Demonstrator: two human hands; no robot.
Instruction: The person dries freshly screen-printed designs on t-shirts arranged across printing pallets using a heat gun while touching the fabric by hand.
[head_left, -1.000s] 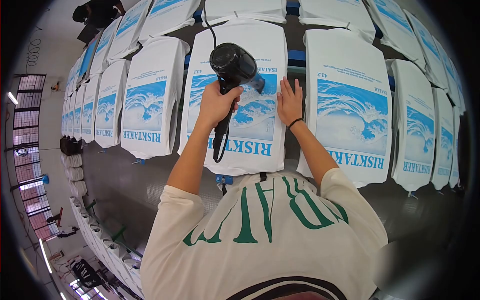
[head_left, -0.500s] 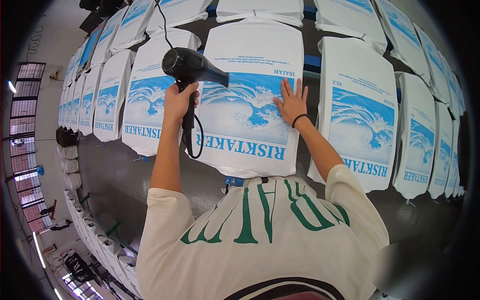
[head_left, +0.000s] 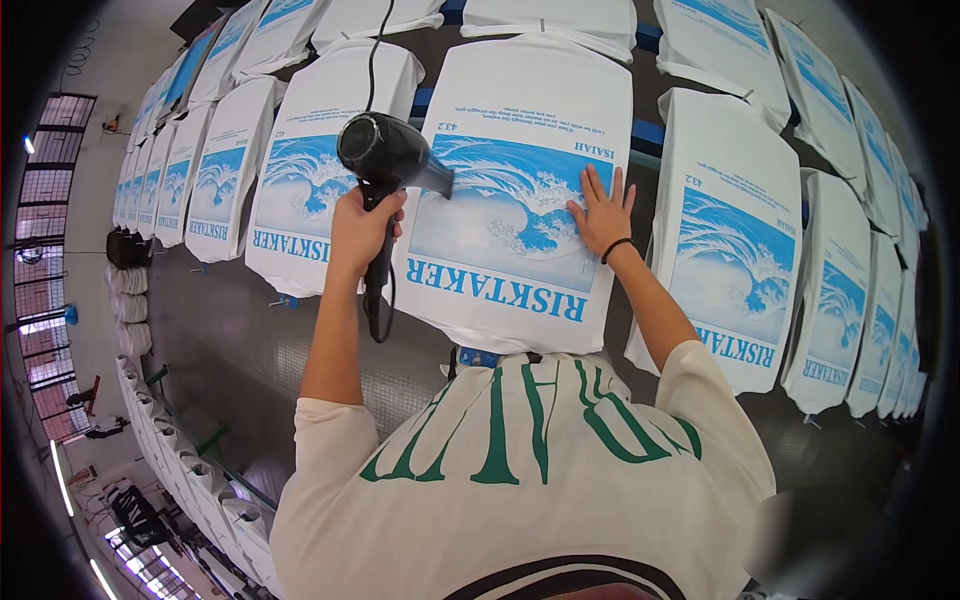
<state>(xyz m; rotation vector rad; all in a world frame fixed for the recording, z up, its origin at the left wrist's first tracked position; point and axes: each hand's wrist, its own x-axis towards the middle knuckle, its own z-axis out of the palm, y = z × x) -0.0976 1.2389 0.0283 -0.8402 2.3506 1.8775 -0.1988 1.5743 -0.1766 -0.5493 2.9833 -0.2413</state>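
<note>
A black hair dryer (head_left: 385, 152) is gripped by its handle in my left hand (head_left: 366, 228); its nozzle points right, over the left part of a blue wave print (head_left: 500, 215). That print is on a white shirt (head_left: 530, 90) stretched flat in front of me, with RISKTAKER lettering upside down below the wave. My right hand (head_left: 603, 212) lies on the print's right edge, fingers spread, a dark band round the wrist. The dryer's cord (head_left: 375, 60) runs up past the top of the view.
More printed white shirts stand in rows, one to the right (head_left: 735, 240), one to the left (head_left: 300, 180), others behind. A further row of white shirts (head_left: 185, 455) runs along the lower left. Barred windows (head_left: 50, 270) line the left wall.
The dryer's nozzle has tipped lower, its handle end is lower, and the cord leans more to the right. The view has shifted slightly. My right hand stays on the print's right edge.
</note>
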